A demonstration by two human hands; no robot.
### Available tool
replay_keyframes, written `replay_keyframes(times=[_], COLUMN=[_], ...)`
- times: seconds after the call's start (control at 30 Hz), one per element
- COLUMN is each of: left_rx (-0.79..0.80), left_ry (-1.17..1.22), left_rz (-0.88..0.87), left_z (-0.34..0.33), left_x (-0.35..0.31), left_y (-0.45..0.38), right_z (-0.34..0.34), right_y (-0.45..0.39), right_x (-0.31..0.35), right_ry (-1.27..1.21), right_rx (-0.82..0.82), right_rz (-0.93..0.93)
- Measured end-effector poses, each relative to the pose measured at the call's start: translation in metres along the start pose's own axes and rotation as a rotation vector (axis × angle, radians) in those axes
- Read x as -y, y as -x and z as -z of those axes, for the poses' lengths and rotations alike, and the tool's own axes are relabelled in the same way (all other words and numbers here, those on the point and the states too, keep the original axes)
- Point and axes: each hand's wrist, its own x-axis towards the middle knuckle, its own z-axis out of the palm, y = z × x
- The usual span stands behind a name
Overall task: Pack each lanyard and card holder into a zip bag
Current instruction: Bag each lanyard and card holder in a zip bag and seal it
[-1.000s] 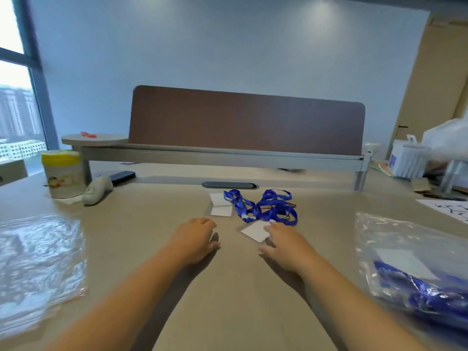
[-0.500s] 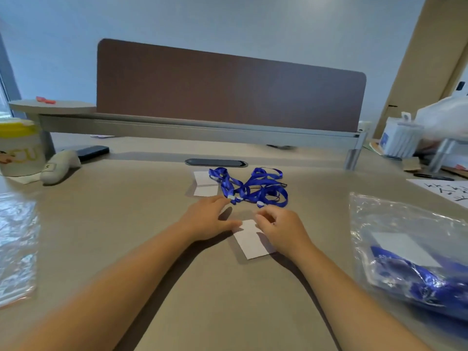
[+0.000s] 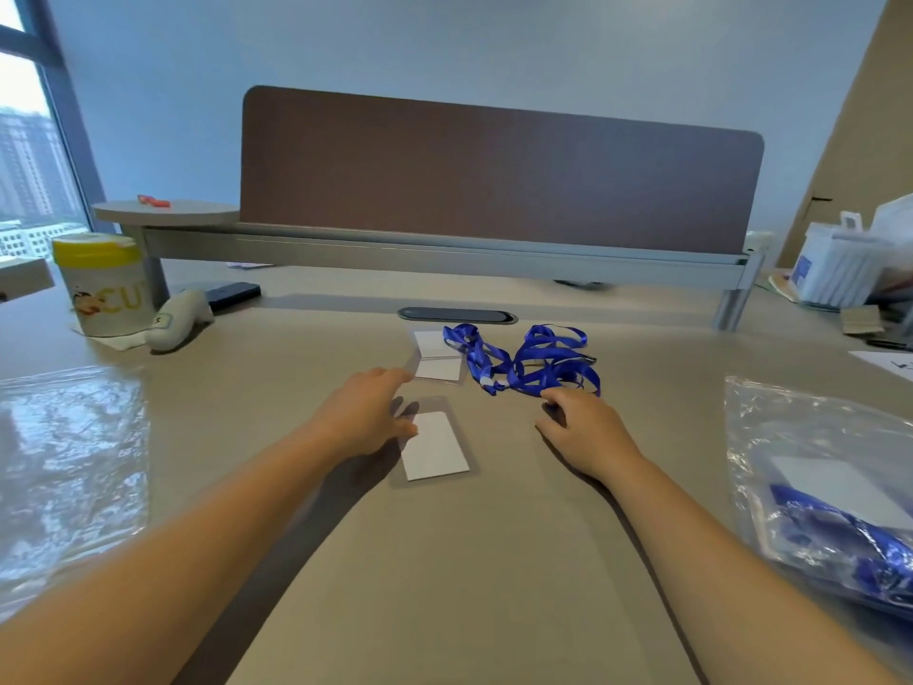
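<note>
A clear card holder (image 3: 437, 449) with a white card lies flat on the desk in front of me. My left hand (image 3: 363, 412) rests at its left edge, thumb touching it, fingers relaxed. A tangle of blue lanyards (image 3: 531, 360) lies further back, with two more card holders (image 3: 437, 358) beside it. My right hand (image 3: 585, 430) sits just below the lanyards, its fingertips at the nearest blue loop; whether they pinch it is hidden. A stack of empty zip bags (image 3: 69, 467) lies at the left. Filled zip bags (image 3: 830, 491) with lanyards and cards lie at the right.
A yellow-lidded tub (image 3: 103, 286), a grey handheld device (image 3: 180, 318) and a black phone (image 3: 232, 294) stand at the back left. A brown divider panel (image 3: 499, 170) on a metal rail closes the back. Boxes and papers (image 3: 835, 274) crowd the far right.
The card holder has shifted left, from my right hand to my left. My right hand let go of it and moved right to the lanyards.
</note>
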Motion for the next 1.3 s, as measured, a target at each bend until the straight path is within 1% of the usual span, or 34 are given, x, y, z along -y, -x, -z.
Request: replay_keyframes(times=[0.1, 0.2, 0.27, 0.33, 0.4, 0.5, 0.6, 0.7, 0.77, 0.87, 0.97, 1.1, 1.3], left_rx=[-0.019, 0.024, 0.076, 0.102, 0.098, 0.070, 0.054, 0.054, 0.065, 0.066, 0.069, 0.082, 0.116], left_ry=[0.070, 0.109, 0.041, -0.044, -0.064, -0.068, -0.073, -0.087, -0.093, -0.098, -0.103, -0.082, -0.055], left_rz=[-0.010, -0.063, -0.115, -0.141, -0.142, -0.156, -0.167, -0.186, -0.192, -0.198, -0.202, -0.209, -0.189], left_z=[-0.002, -0.007, -0.011, -0.012, -0.012, -0.014, -0.015, -0.016, -0.017, -0.016, -0.017, -0.017, -0.007], left_x=[-0.003, -0.011, -0.013, -0.012, -0.011, -0.012, -0.011, -0.011, -0.012, -0.013, -0.012, -0.009, -0.003], left_y=[0.008, 0.018, 0.023, 0.025, 0.025, 0.026, 0.026, 0.025, 0.023, 0.022, 0.022, 0.022, 0.029], right_z=[0.002, 0.003, 0.003, 0.004, 0.004, 0.003, 0.001, -0.004, -0.006, -0.004, 0.000, 0.008, 0.015], right_y=[0.008, 0.014, 0.015, 0.017, 0.020, 0.019, 0.012, 0.005, 0.001, 0.004, 0.008, 0.019, 0.036], right_x=[0.002, 0.001, 0.001, 0.002, 0.003, 0.003, 0.002, -0.001, -0.004, 0.001, 0.005, 0.006, 0.017], right_ry=[-0.017, 0.020, 0.045, 0.019, 0.002, -0.008, 0.066, 0.129, 0.087, -0.018, -0.102, -0.149, -0.227], right_rx=[-0.098, -0.089, -0.076, -0.056, -0.052, -0.100, -0.146, -0.051, -0.015, -0.042, -0.059, -0.075, -0.056], right_rz=[-0.015, -0.037, -0.037, -0.052, -0.070, -0.050, -0.023, -0.091, -0.090, -0.011, 0.011, 0.032, 0.053])
